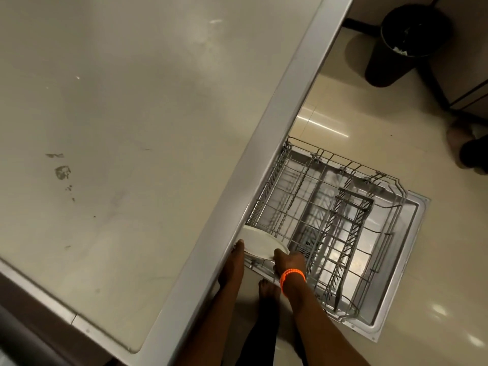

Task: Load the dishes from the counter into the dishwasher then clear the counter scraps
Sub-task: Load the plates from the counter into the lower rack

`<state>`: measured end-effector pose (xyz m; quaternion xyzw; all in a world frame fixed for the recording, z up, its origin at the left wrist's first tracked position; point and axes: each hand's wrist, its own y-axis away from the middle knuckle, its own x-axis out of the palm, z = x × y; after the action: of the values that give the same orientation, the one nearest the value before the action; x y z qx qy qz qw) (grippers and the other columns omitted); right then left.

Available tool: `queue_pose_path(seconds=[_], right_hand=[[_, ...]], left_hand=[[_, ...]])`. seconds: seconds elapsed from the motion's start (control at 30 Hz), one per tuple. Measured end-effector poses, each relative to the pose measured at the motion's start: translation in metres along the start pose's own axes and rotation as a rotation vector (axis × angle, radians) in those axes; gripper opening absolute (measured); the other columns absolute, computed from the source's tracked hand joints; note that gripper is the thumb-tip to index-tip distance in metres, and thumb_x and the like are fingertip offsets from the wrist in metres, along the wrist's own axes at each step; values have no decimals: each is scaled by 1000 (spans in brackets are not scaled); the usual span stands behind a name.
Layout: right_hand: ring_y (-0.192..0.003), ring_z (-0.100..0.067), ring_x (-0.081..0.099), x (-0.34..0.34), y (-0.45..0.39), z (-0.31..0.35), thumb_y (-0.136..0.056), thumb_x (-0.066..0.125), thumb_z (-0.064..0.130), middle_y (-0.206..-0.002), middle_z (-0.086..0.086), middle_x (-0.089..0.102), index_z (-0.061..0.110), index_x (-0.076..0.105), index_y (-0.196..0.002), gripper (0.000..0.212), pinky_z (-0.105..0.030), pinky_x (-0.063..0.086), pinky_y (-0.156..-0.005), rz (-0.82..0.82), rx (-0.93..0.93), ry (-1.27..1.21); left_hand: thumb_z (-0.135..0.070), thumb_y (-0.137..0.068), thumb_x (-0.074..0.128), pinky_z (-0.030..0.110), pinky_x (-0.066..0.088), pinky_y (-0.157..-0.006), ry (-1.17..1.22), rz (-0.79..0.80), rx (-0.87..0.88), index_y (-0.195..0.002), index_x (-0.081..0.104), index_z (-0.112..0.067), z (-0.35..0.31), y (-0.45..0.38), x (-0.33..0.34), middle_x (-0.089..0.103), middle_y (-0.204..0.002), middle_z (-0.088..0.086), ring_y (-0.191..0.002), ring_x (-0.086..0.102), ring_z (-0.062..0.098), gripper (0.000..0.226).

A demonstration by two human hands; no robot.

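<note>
Two hands hold one white plate [260, 244] at lower centre of frame. Left hand [233, 262] fingers run straight along the plate's left rim, tips touching it, partly hidden by the counter edge. Right hand [287, 261] fingers curl onto the plate's right rim & pinch it; orange wristband [291, 277] sits just behind. Plate hangs tilted over the near-left corner of the pulled-out dishwasher rack [327, 233], abt at the wire rim; can't tell if it touches the tines. Rack otherwise looks unloaded, cutlery basket [348, 228] in its middle.

Step in hand, I'd say: loading dishes, early on. Next move prob needs the plate tipped upright & slid btwn tines w/o catching the wire.

Further out: steel counter [132, 128] fills the left, w/ smears and scraps [62, 172] at mid-left, not yet cleared. Black bin [412, 40] upper right.
</note>
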<state>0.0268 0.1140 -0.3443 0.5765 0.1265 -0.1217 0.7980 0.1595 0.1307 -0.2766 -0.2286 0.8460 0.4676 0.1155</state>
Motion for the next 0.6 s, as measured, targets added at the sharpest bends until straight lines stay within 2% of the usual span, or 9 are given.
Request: queue_pose_path(seconds=[0.23, 0.37, 0.43, 0.5, 0.6], right_hand=[[-40, -23, 57, 5, -10, 1, -81, 66, 11, -64, -19, 61, -12, 60, -108, 36, -22, 42, -37, 40, 42, -21], [-42, -22, 55, 5, -18, -2, -82, 68, 11, -71, -20, 60, -13, 58, -110, 38, -22, 42, -37, 88, 48, -37], [-46, -23, 57, 2, -18, -3, -87, 72, 18, -75, -20, 61, -12, 58, -116, 44, -22, 43, -38, 122, 30, -28], [-56, -23, 61, -3, -15, -2, -92, 70, 27, -85, -19, 65, -8, 54, -128, 53, -24, 46, -42, 168, 3, -9], [-71, -23, 64, -8, -9, 1, -95, 67, 25, -109, -22, 66, 0, 40, -145, 62, -29, 50, -56, 232, -21, 5]], left_hand=[[-27, -105, 54, 41, 34, -118, 22, 65, -30, -148, 47, -7, -4, -5, -1, 49, -150, 13, -141, 44, 29, 48], [-38, -100, 61, 46, 36, -117, -57, 26, -10, -146, 51, -9, 5, -9, -2, 49, -151, 15, -140, 45, 31, 56], [-43, -98, 63, 47, 40, -114, -86, -5, -7, -145, 53, -10, 8, -12, -1, 53, -147, 16, -136, 49, 33, 58], [-43, -96, 65, 50, 42, -112, -123, -2, 8, -147, 51, -13, 9, -14, 1, 53, -147, 15, -135, 50, 35, 61], [-30, -97, 65, 48, 49, -104, -224, 43, 56, -151, 47, -24, 15, -21, 6, 60, -138, 11, -121, 58, 30, 57]])
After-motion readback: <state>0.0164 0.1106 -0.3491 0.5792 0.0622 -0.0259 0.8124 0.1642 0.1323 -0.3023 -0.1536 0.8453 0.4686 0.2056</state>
